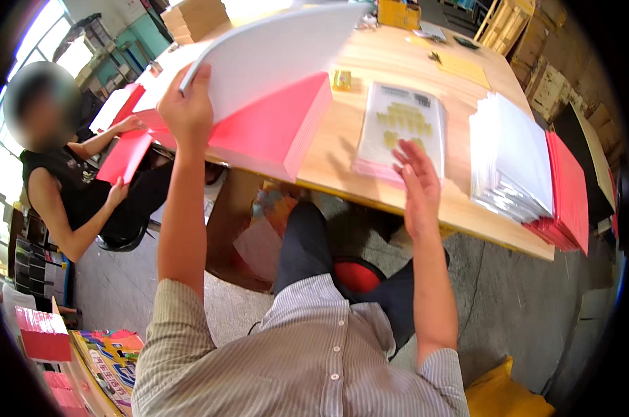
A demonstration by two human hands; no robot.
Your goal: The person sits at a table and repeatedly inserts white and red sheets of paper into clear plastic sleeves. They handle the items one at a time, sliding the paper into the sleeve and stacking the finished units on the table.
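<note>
My left hand (188,108) is closed on the edge of a large white sheet (273,59), which bends up and away to the right, its far end blurred. Under it lies a thick stack of red-topped sheets or folders (276,121) at the table's near edge. My right hand (420,184) hovers with fingers apart and nothing in it, over the near end of a pile of clear plastic sleeves (401,128) with gold print. Whether its fingertips touch the pile, I cannot tell.
To the right on the wooden table (460,187) stand white-and-silver packets (512,160) beside red ones (568,191). A small yellow box (341,80) lies beyond the red stack. At left a seated person (71,167) holds a red folder (125,156). An open carton (238,236) sits below the table.
</note>
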